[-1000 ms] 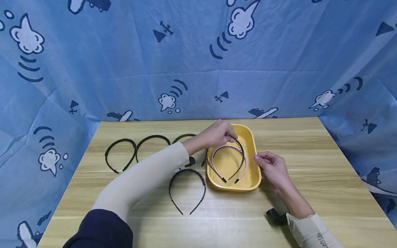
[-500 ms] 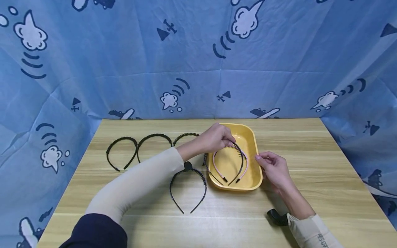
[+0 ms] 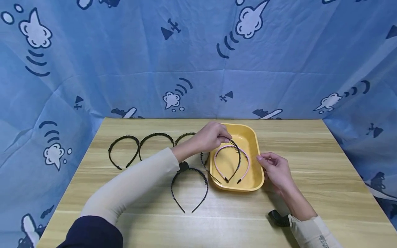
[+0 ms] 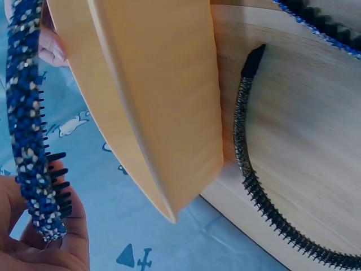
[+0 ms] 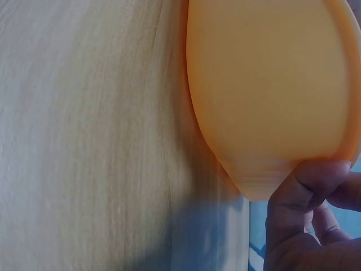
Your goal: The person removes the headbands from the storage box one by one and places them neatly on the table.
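My left hand (image 3: 214, 135) pinches the top of a dark toothed headband (image 3: 239, 156) over the yellow basin (image 3: 252, 132). In the left wrist view that headband (image 4: 28, 135) shows blue and white speckles, with the fingers at one part of its band. A pink headband (image 3: 248, 165) lies inside the basin, partly behind the held one. My right hand (image 3: 277, 172) pinches the basin's right rim between thumb and fingers; the right wrist view shows the thumb (image 5: 321, 175) against the basin's outer wall.
Dark headbands stand in a back row: one at far left (image 3: 124, 137), one beside it (image 3: 156, 134), and one (image 3: 185, 134) partly hidden by my left arm. Another headband (image 3: 190, 169) lies in front, left of the basin. A blue patterned curtain (image 3: 198, 51) rises behind the table.
My left hand has shifted slightly left with the headband, whose ends have swung left, one now over the basin's left rim. The right hand keeps its hold on the rim.
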`<state>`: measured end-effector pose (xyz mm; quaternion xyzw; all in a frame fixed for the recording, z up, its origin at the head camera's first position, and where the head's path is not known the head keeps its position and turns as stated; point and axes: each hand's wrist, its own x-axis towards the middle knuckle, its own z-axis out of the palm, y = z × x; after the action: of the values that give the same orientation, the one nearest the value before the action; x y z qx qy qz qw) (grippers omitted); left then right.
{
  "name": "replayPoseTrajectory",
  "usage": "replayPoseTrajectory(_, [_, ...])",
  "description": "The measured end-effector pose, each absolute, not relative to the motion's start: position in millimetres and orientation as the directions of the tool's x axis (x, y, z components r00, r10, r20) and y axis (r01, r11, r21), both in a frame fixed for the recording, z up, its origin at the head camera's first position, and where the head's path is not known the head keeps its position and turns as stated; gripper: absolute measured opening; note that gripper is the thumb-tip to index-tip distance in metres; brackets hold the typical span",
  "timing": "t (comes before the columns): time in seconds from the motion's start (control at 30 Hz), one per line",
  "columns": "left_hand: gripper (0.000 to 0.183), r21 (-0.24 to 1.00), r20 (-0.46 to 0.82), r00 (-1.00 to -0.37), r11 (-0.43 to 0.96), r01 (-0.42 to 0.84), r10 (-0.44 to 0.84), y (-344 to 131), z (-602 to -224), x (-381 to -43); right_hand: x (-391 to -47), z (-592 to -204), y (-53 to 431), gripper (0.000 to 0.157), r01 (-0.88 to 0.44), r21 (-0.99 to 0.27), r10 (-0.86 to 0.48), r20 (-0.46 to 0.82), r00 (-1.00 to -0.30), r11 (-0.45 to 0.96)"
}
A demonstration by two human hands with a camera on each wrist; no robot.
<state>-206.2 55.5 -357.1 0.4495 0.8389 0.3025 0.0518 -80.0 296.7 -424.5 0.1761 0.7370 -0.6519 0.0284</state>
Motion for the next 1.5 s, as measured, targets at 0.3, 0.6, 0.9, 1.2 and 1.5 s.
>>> replayPoseTrajectory(0.3, [0.015, 0.608, 0.198, -0.642, 0.421, 0.673, 0.74, 42, -358, -210, -79, -426, 301, 0.014, 0.309, -0.948, 0.214, -0.287, -0.934, 0.075])
replayPoseTrajectory(0.6, [0.015, 0.608, 0.202, -0.657, 0.433, 0.666, 0.727, 27, -359, -211, -79, -426, 302, 0.019, 0.311, -0.946, 0.224, -0.285, -0.932, 0.093])
replayPoseTrajectory(0.9, [0.015, 0.621, 0.184, -0.656, 0.431, 0.655, 0.732, 5, -362, -208, -78, -425, 303, 0.022, 0.32, -0.941, 0.218, -0.291, -0.931, 0.11])
replayPoseTrajectory(1.2, [0.015, 0.634, 0.178, -0.677, 0.442, 0.634, 0.714, -18, -370, -204, -80, -425, 300, 0.016, 0.314, -0.946, 0.219, -0.292, -0.931, 0.074])
replayPoseTrajectory(1.5, [0.018, 0.639, 0.196, -0.684, 0.438, 0.633, 0.703, -38, -377, -198, -81, -425, 299, 0.013, 0.318, -0.945, 0.212, -0.296, -0.931, 0.081])
